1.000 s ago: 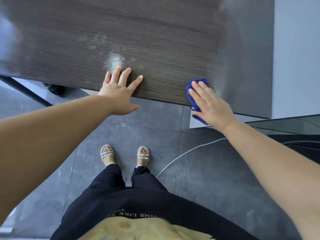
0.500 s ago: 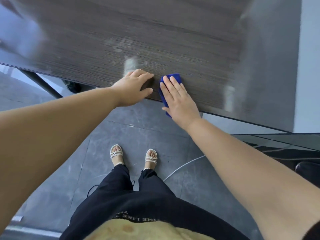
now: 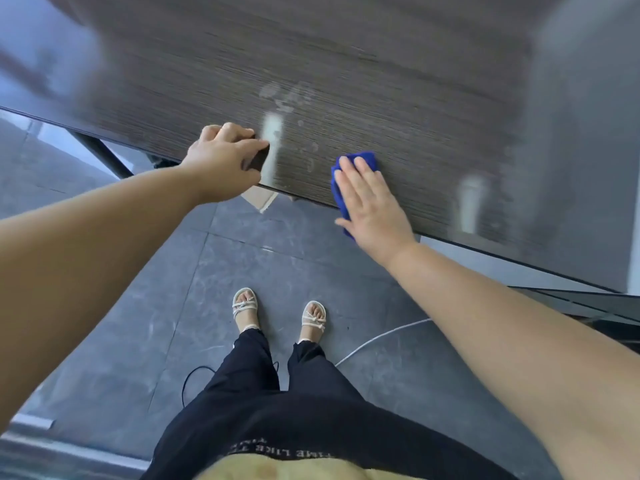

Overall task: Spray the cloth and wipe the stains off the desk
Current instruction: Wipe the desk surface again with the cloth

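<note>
A: Right hand (image 3: pixel 372 202) flat, fingers spread on blue cloth (image 3: pixel 356 161), lower centre at bench (image 3: pixel 415 98) edge. Left hand (image 3: pixel 227 159) curled, empty, on the edge.

B: Could miss pale stains (image 3: pixel 273 136) centre-frame; could slip off the edge.

My arms were bare to the elbow and beyond, no sleeves, no rings or watch on my left hand (image 3: pixel 225 157) or right hand (image 3: pixel 372 202). I wore loose black trousers (image 3: pixel 277 393) with cropped, frayed hems. Below those hems, pale strappy sandals (image 3: pixel 245 306) left my toes open. Above the trousers, a black band of pale lettering edged a yellowish top (image 3: pixel 277 471).
</note>
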Demonstrator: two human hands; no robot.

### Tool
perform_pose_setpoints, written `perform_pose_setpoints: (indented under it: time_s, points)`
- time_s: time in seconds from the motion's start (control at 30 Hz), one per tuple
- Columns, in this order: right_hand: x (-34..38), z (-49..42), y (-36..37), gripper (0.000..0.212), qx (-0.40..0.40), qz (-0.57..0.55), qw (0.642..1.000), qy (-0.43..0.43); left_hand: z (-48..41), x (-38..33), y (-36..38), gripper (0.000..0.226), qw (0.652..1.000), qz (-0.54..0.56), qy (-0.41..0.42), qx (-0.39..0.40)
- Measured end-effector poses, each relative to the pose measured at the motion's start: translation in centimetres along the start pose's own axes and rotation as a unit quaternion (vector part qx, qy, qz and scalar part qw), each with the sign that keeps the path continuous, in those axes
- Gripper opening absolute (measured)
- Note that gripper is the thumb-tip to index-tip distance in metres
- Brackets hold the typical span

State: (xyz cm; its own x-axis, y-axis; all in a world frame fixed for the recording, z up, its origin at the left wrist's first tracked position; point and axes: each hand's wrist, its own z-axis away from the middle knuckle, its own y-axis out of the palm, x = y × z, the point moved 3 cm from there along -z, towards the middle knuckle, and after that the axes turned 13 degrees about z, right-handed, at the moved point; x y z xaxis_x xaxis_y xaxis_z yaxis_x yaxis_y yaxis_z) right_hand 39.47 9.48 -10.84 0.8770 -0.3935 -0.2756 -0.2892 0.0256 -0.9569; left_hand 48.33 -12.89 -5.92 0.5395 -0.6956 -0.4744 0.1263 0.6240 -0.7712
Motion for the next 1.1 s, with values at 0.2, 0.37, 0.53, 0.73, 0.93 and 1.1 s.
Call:
perform_pose_setpoints:
  time_s: [0.2, 0.37, 0.53, 0.73, 0.93, 1.1]
  points:
    - [1.2, -2.0, -0.9, 0.084, -0.019, -0.062, 0.997, -0.034, 0.4, 1.1, -0.9, 0.062, 0.998, -0.012, 0.032, 0.055]
    - [-3.1, 2.9, 0.0, 0.089, -0.011, -0.053, 0.998, -0.01, 0.8, 1.3, -0.4, 0.069, 0.996, -0.015, 0.044, 0.074]
    - [1.1, -1.2, 0.0, 0.089, 0.016, -0.036, 0.999, 0.017, 0.6, 1.6, -1.3, 0.063, 0.992, 0.01, 0.061, 0.109]
    - [10.9, -11.6, -2.2, 0.078, 0.016, -0.051, 0.999, -0.008, 1.0, 6.7, -4.2, 0.059, 1.0, -0.013, -0.001, -0.009]
    - [6.8, -8.5, -1.6, 0.084, -0.029, -0.058, 0.995, -0.071, 1.5, 12.4, -6.6, 0.069, 0.995, -0.065, -0.044, -0.064]
    - [4.6, -5.1, -1.2, 0.088, 0.0, -0.043, 0.999, -0.006, 1.7, 14.4, -7.1, 0.08, 0.997, -0.058, -0.037, -0.017]
